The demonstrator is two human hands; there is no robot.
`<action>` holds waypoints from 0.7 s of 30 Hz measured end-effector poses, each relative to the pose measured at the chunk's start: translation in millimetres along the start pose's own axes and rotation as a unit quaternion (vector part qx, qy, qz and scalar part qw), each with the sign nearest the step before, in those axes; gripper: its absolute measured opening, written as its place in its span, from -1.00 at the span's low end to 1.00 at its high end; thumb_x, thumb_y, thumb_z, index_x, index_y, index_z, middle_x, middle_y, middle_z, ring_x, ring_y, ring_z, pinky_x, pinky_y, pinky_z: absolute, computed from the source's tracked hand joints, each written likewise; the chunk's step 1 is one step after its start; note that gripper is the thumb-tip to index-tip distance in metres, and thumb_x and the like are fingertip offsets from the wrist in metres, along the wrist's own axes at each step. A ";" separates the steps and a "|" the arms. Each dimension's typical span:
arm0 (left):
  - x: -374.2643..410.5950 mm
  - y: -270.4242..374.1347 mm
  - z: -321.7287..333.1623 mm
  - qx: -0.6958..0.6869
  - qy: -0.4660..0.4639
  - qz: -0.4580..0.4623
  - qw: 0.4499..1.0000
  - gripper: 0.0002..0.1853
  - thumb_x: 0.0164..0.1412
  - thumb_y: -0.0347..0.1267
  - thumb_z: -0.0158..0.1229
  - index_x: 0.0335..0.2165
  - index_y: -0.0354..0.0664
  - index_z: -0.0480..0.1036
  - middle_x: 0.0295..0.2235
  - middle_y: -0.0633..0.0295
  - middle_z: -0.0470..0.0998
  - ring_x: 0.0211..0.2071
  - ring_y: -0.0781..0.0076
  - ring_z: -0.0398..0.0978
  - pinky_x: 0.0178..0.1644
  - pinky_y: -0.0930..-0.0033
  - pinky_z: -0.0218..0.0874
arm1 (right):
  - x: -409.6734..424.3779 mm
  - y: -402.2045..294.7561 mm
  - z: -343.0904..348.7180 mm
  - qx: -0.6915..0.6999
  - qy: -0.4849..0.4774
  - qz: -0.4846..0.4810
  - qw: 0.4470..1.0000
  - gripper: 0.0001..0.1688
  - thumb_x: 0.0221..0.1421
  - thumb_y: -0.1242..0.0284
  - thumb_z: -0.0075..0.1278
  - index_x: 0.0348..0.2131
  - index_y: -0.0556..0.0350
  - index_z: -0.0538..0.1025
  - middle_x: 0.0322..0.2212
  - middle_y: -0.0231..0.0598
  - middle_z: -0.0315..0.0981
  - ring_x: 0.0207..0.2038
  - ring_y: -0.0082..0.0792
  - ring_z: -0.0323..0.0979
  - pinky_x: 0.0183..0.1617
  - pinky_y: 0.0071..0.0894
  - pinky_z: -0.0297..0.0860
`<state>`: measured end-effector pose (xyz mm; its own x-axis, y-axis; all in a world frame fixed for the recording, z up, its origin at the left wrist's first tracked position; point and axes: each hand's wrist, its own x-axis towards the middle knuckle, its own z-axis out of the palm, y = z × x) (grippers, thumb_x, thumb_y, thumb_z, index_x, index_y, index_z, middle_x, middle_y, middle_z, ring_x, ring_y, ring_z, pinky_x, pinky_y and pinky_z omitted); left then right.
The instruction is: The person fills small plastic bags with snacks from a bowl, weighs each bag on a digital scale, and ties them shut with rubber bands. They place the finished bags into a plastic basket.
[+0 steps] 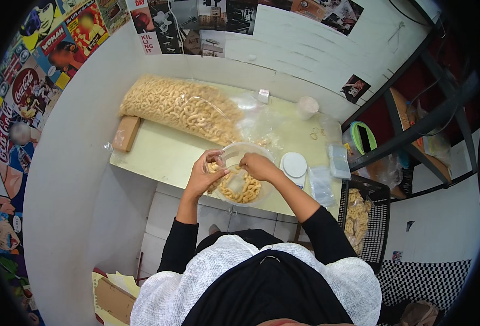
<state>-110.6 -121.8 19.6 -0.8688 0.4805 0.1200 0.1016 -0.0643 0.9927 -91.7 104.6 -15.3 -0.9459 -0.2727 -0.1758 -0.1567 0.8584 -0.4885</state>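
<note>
My left hand (207, 171) holds a small clear plastic bag (214, 168) with some curved, pale puffed snacks in it. Just right of it, my right hand (258, 166) reaches over a round translucent plastic tub (267, 193), its fingertips closed on a snack piece. More curved snacks (251, 188) lie around the tub's bottom. Behind the tub, a large clear bag of the same snacks (179, 106) rests on its side on the pale yellow table (158, 151).
Right of the tub stand a white kitchen scale (295, 165) and stacks of flat clear bags (321, 186). A white cup (307, 107) and rubber bands (315, 133) lie farther back. A brown block (126, 133) is at left. A black plastic crate (376, 228) holds filled bags beside the table.
</note>
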 end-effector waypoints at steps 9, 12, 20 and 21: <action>-21.6 0.7 -9.7 -0.102 0.015 -0.056 0.993 -0.41 -0.11 -0.52 0.34 -0.04 -0.26 0.33 -0.02 0.15 0.41 -0.17 0.39 0.47 -0.03 0.34 0.29 | 46.7 23.7 86.1 -0.273 -0.145 0.005 0.951 -0.78 -0.04 0.48 0.05 -0.31 0.13 0.57 -0.20 -0.12 0.46 -0.06 -0.18 0.40 -0.10 -0.22 0.41; -27.0 -3.8 -12.2 -0.133 0.022 -0.063 0.989 -0.40 -0.10 -0.52 0.33 -0.02 -0.27 0.32 -0.04 0.14 0.41 -0.16 0.37 0.47 -0.03 0.33 0.29 | 46.6 29.2 88.8 -0.330 -0.158 -0.022 0.930 -0.78 -0.07 0.43 0.11 -0.33 0.10 0.59 -0.23 -0.18 0.48 -0.05 -0.21 0.39 -0.11 -0.27 0.40; -27.2 -11.1 -14.1 -0.206 0.043 -0.095 0.973 -0.35 -0.10 -0.53 0.31 0.01 -0.33 0.28 -0.32 0.28 0.43 -0.13 0.32 0.45 0.00 0.32 0.23 | 42.0 37.1 75.2 -0.340 -0.261 -0.003 0.903 -0.69 -0.18 0.33 0.27 -0.34 0.01 0.63 -0.26 -0.24 0.55 -0.06 -0.21 0.40 -0.07 -0.27 0.36; -27.0 -12.1 -13.4 -0.209 0.043 -0.097 0.972 -0.35 -0.11 -0.53 0.31 0.01 -0.33 0.28 -0.32 0.28 0.43 -0.14 0.32 0.45 0.01 0.31 0.23 | 42.0 36.4 72.9 -0.334 -0.270 -0.006 0.903 -0.67 -0.19 0.34 0.27 -0.33 0.00 0.63 -0.27 -0.22 0.56 -0.09 -0.20 0.43 -0.10 -0.27 0.38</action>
<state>-94.9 -145.7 4.3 -0.8908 0.4456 -0.0886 -0.2593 -0.3386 0.9045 -116.4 92.8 -102.8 -0.6957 -0.3002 -0.6526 -0.4724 0.8756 0.1008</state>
